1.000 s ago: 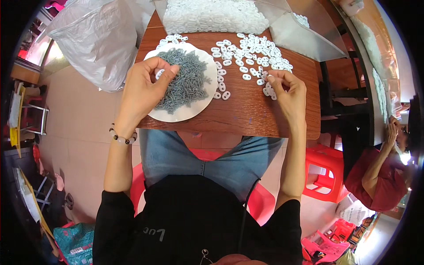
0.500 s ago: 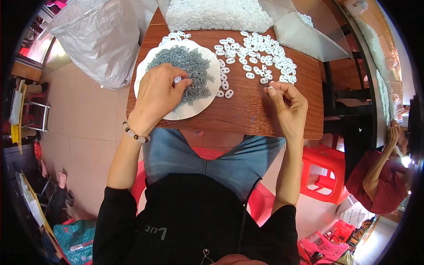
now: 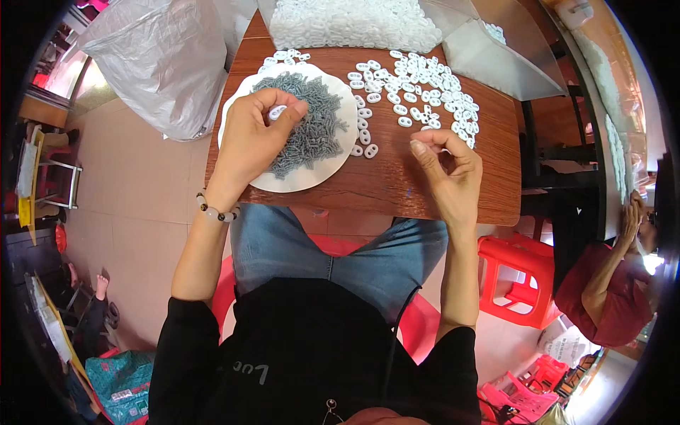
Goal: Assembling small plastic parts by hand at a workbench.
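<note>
A white scallop-edged plate (image 3: 345, 142) at the left of the table carries a heap of small grey, spring-like pieces (image 3: 312, 134). Over this heap my left hand (image 3: 256, 134) is closed, with a white two-holed oval piece (image 3: 277, 112) held between thumb and curled fingers. To the plate's right, my right hand (image 3: 452, 170) is above the wood with thumb and forefinger pinched together. What sits in that pinch, if anything, is too small to make out. Many loose white two-holed oval pieces (image 3: 414, 98) lie scattered just beyond the right fingertips.
The brown wooden table (image 3: 382, 188) holds a large pile of white pieces (image 3: 354, 28) at its far edge, beside a pale board-like divider (image 3: 496, 67). A white sack (image 3: 159, 67) stands left. A red stool (image 3: 517, 276) and a person in dark red (image 3: 609, 294) are at right.
My right hand has moved left and slightly toward me, away from the scattered white pieces. My left hand has shifted slightly, still holding its white piece above the heap.
</note>
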`<state>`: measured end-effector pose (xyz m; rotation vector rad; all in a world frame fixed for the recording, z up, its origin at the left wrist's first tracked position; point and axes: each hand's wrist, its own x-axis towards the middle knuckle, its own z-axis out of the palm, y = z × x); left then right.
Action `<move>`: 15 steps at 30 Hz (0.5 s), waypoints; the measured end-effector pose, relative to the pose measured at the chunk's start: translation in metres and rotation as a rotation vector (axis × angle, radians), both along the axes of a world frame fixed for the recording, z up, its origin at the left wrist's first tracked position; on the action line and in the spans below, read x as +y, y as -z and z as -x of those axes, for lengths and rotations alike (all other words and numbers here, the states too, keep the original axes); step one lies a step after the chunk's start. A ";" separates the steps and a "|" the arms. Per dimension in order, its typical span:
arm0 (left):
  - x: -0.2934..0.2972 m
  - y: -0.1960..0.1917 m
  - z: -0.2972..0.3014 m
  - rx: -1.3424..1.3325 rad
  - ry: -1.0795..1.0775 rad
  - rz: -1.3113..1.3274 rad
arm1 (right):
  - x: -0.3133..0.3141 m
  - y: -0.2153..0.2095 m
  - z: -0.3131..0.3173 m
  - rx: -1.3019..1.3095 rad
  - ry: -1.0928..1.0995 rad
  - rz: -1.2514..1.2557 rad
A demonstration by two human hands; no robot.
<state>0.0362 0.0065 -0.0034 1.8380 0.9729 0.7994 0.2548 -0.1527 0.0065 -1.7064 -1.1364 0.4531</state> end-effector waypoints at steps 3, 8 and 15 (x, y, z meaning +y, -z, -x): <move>0.001 -0.003 -0.002 -0.150 0.024 0.136 | 0.008 -0.010 0.012 0.114 -0.047 0.044; 0.000 -0.011 -0.001 -0.339 0.103 0.517 | 0.026 -0.012 0.025 0.319 -0.157 0.004; -0.017 -0.019 -0.014 -0.417 0.112 0.548 | 0.051 -0.007 0.045 0.327 -0.280 0.045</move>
